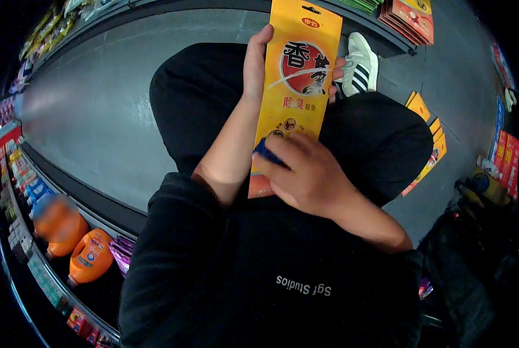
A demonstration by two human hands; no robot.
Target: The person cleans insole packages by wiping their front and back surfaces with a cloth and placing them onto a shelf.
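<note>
A tall yellow insole pack (292, 104) with Chinese lettering and a red circle stands tilted over my lap. My left hand (256, 66) is closed around its back; the thumb shows at the left edge and fingertips at the right edge. Against the lower front of the pack, my right hand (308, 174) presses a bunched dark blue cloth (271, 153) held in its fingers. That hand is slightly blurred, and it covers part of the print. The bottom of the pack is orange-red.
More yellow packs (436, 151) lie on the grey floor (91, 110) right of my knee. Orange detergent bottles (91, 255) line the left shelf. Red and green packs (407, 20) sit on a low shelf ahead. A white shoe (361, 64) with black stripes shows beyond my legs.
</note>
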